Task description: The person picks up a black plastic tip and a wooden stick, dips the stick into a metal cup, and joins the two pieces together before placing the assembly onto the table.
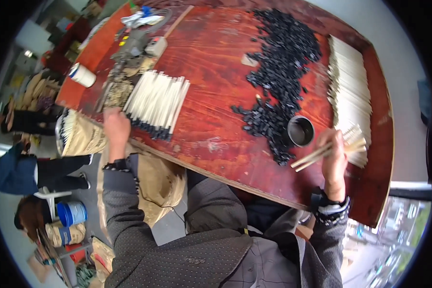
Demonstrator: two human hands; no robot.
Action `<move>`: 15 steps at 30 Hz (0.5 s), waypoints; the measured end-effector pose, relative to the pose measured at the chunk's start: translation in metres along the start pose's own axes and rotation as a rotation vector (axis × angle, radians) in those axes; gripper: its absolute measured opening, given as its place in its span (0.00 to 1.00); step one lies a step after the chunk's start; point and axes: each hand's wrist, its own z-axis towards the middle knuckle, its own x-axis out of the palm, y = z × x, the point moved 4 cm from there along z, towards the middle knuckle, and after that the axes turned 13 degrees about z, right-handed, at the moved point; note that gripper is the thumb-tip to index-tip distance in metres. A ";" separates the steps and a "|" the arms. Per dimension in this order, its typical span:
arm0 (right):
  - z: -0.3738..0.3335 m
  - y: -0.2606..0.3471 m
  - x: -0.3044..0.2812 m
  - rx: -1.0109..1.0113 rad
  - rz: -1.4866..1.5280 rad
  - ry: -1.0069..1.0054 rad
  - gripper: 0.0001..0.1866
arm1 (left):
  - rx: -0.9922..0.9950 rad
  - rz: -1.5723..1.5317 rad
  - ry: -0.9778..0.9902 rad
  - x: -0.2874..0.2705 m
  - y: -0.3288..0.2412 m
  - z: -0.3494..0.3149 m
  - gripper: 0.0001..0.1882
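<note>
My right hand (333, 156) grips a small bundle of pale wooden sticks (321, 151), their ends pointing left toward a small dark round cup (300, 130). Behind that hand lies a long stack of the same pale sticks (350, 81). A large heap of small black pieces (278, 72) spreads across the red wooden table (216, 96). My left hand (116, 129) rests at the table's near left edge, touching the near end of a row of sticks with black tips (157, 103). Whether it holds one I cannot tell.
A bag full of sticks (79, 134) stands below the table's left edge. A white roll (82, 75), a small machine (129, 50) and a white box (156, 46) sit at the far left. A person in dark clothes (29, 170) sits at left near a blue bucket (72, 212).
</note>
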 end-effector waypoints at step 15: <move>-0.013 0.019 0.009 -0.062 0.042 -0.020 0.27 | 0.542 -0.813 0.284 -0.099 -0.295 -0.095 0.08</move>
